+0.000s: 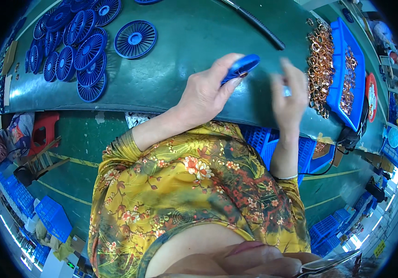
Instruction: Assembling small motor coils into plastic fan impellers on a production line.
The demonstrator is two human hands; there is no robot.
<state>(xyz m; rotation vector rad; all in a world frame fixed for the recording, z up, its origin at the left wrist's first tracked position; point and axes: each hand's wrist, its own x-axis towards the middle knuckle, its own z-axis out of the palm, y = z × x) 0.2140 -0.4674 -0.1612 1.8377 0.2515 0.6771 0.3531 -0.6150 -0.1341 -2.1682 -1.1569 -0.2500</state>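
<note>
My left hand is closed on a blue plastic spoked disc, held up edge-on over the green table. A small copper-coloured piece shows at the disc's underside by my thumb. My right hand is apart from it, over the table to the right, its fingers smeared by motion; whether they hold anything I cannot make out. Closest to that hand lies a heap of copper-coloured rings. One more spoked disc lies flat on the table, left of my left hand.
Several blue discs are piled at the far left of the table. A black-handled tool lies at the back. To the right stand a blue tray with small copper pieces and a red-rimmed round dish. Blue crates sit below the table edge.
</note>
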